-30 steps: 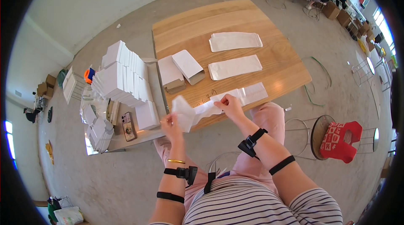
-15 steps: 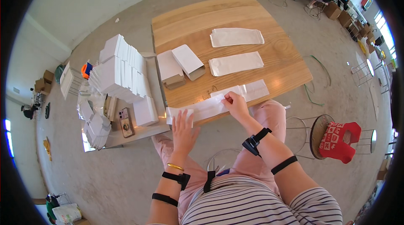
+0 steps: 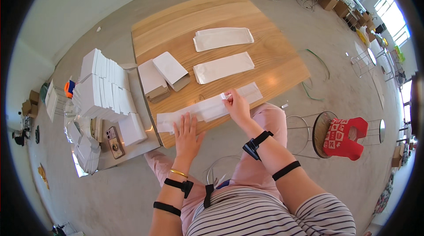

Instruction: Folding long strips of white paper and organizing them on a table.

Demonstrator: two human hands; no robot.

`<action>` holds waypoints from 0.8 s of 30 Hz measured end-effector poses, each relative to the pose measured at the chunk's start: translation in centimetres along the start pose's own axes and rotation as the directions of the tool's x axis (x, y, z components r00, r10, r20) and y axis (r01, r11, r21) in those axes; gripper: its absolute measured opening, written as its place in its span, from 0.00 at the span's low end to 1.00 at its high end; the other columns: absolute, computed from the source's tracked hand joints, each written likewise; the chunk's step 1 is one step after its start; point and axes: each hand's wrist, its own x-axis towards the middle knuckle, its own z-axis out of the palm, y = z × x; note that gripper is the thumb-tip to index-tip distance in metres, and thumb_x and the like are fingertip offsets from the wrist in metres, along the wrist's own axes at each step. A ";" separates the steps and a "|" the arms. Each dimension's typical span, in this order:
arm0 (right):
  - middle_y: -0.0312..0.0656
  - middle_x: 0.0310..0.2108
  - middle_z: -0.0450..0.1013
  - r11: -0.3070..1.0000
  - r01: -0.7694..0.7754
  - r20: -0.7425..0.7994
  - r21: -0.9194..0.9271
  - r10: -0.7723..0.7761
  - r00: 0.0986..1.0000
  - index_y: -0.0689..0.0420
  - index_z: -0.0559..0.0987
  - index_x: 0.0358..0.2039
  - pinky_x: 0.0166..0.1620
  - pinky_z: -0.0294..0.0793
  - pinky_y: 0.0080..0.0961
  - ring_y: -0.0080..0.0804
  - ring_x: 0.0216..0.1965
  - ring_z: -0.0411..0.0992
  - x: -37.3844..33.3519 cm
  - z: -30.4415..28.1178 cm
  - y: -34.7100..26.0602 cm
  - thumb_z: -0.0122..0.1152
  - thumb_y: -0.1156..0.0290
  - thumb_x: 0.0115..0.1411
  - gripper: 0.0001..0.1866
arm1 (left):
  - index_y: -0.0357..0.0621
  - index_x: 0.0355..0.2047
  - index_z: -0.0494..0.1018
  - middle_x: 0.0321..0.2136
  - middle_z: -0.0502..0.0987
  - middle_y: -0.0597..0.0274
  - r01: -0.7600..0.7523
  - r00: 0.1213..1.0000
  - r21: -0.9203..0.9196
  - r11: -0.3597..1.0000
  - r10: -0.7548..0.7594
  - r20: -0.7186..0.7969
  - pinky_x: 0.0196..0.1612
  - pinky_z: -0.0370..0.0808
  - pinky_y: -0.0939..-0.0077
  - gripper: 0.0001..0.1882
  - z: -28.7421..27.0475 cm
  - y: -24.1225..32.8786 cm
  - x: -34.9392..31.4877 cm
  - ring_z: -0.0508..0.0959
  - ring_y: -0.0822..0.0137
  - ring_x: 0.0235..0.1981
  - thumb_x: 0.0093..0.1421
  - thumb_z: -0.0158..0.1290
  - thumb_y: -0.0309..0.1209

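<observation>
Along the near edge of the wooden table lies a long, thin white sleeve (image 3: 201,111), paper or film, I cannot tell which. My left hand (image 3: 187,135) rests on its left part, fingers spread flat. With thumb and fingertips, my right hand (image 3: 237,107) pinches the sleeve's right end, where a small corner stands up. Beneath that end, another flat white sleeve (image 3: 251,91) sticks out to the right. Farther back are two flat piles of similar sleeves, a nearer pile (image 3: 224,67) and a farther pile (image 3: 223,38).
Two white cartons (image 3: 171,71) lie at the left of the wooden table (image 3: 274,55). On the lower side table, white boxes (image 3: 104,88) are stacked high beside a phone (image 3: 115,142). A red bag (image 3: 346,138) sits on a stool at right. Other people sit far off.
The whole view has shifted, so the table appears farther left. My left hand has slid right along the sleeve and flattened. The sleeve's right corner now stands up in my right fingers.
</observation>
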 end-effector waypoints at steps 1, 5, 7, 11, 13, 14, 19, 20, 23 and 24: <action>0.41 0.26 0.77 1.000 -0.004 -0.004 -0.002 0.004 1.000 0.54 0.74 0.40 0.35 0.74 0.38 0.42 0.31 0.77 0.1 -0.2 0.1 0.65 0.70 0.57 0.12 | 0.45 0.69 0.55 0.71 0.51 0.50 0.002 1.000 0.002 1.000 -0.002 -0.017 0.71 0.41 0.42 0.37 0.0 0.1 0.0 0.49 0.49 0.72 0.64 0.51 0.47; 0.41 0.26 0.77 0.999 0.023 -0.017 -0.042 -0.024 1.000 0.54 0.73 0.40 0.35 0.73 0.39 0.43 0.32 0.76 0.1 -0.6 0.6 0.65 0.71 0.56 0.13 | 0.44 0.69 0.55 0.70 0.51 0.50 -0.019 1.000 0.023 1.000 0.020 -0.001 0.71 0.41 0.42 0.37 0.1 0.4 0.1 0.50 0.48 0.71 0.65 0.51 0.46; 0.41 0.25 0.77 0.999 0.025 -0.028 -0.044 -0.026 0.999 0.54 0.73 0.39 0.36 0.72 0.40 0.43 0.33 0.76 0.1 -0.5 0.9 0.65 0.71 0.55 0.13 | 0.44 0.69 0.55 0.70 0.51 0.49 -0.028 1.000 0.014 1.000 0.028 0.005 0.71 0.42 0.42 0.37 0.0 0.6 0.1 0.50 0.48 0.71 0.64 0.51 0.46; 0.39 0.24 0.76 0.990 0.097 -0.063 -0.105 -0.104 0.993 0.53 0.73 0.38 0.39 0.69 0.40 0.42 0.33 0.75 0.3 -0.4 1.2 0.66 0.71 0.54 0.13 | 0.44 0.69 0.55 0.70 0.51 0.49 -0.037 0.999 0.007 0.999 0.037 0.001 0.71 0.43 0.43 0.37 0.0 0.7 0.2 0.50 0.48 0.71 0.64 0.51 0.46; 0.39 0.24 0.75 0.984 0.108 -0.071 -0.138 -0.119 0.990 0.53 0.73 0.38 0.40 0.69 0.40 0.42 0.34 0.74 0.4 -0.4 1.6 0.66 0.71 0.54 0.13 | 0.45 0.69 0.54 0.70 0.51 0.49 -0.042 0.999 0.002 0.999 0.042 -0.006 0.71 0.43 0.43 0.37 0.1 0.9 0.4 0.49 0.48 0.71 0.64 0.51 0.45; 0.39 0.23 0.75 0.981 0.122 -0.085 -0.153 -0.136 0.987 0.53 0.73 0.38 0.40 0.69 0.40 0.42 0.33 0.74 0.5 -0.4 1.8 0.66 0.71 0.54 0.13 | 0.45 0.69 0.54 0.70 0.51 0.49 -0.046 0.999 0.000 0.999 0.046 -0.006 0.71 0.43 0.43 0.37 0.1 0.9 0.5 0.49 0.48 0.71 0.64 0.51 0.45; 0.38 0.22 0.73 0.978 0.139 -0.091 -0.157 -0.154 0.984 0.53 0.73 0.36 0.40 0.69 0.41 0.42 0.33 0.73 0.4 -1.0 1.7 0.66 0.71 0.54 0.11 | 0.45 0.69 0.54 0.70 0.51 0.49 -0.023 0.999 -0.015 1.000 0.023 0.033 0.71 0.43 0.43 0.38 0.0 0.9 0.6 0.48 0.47 0.72 0.63 0.53 0.44; 0.39 0.23 0.73 0.992 0.051 -0.097 -0.115 -0.063 0.993 0.53 0.73 0.36 0.40 0.69 0.41 0.42 0.34 0.73 0.4 -1.4 1.4 0.66 0.71 0.54 0.11 | 0.45 0.69 0.54 0.70 0.51 0.49 -0.023 0.999 -0.016 1.000 0.023 0.033 0.71 0.43 0.43 0.38 0.0 1.0 0.5 0.48 0.47 0.72 0.63 0.53 0.44; 0.41 0.28 0.73 0.993 0.008 -0.171 -0.121 -0.028 0.985 0.54 0.73 0.35 0.42 0.69 0.41 0.43 0.36 0.72 1.2 -3.5 2.1 0.66 0.70 0.55 0.11 | 0.43 0.69 0.53 0.71 0.50 0.49 -0.035 0.999 -0.009 0.999 0.035 -0.039 0.71 0.42 0.44 0.39 -0.3 1.5 0.8 0.47 0.46 0.72 0.63 0.53 0.44; 0.43 0.31 0.73 0.984 0.049 -0.237 -0.172 -0.090 0.967 0.55 0.74 0.36 0.43 0.69 0.42 0.44 0.38 0.72 1.4 -4.9 3.0 0.66 0.69 0.55 0.11 | 0.42 0.69 0.52 0.71 0.49 0.48 -0.065 0.998 -0.026 0.998 0.064 -0.025 0.71 0.42 0.44 0.39 -0.6 2.2 1.2 0.46 0.46 0.72 0.63 0.53 0.43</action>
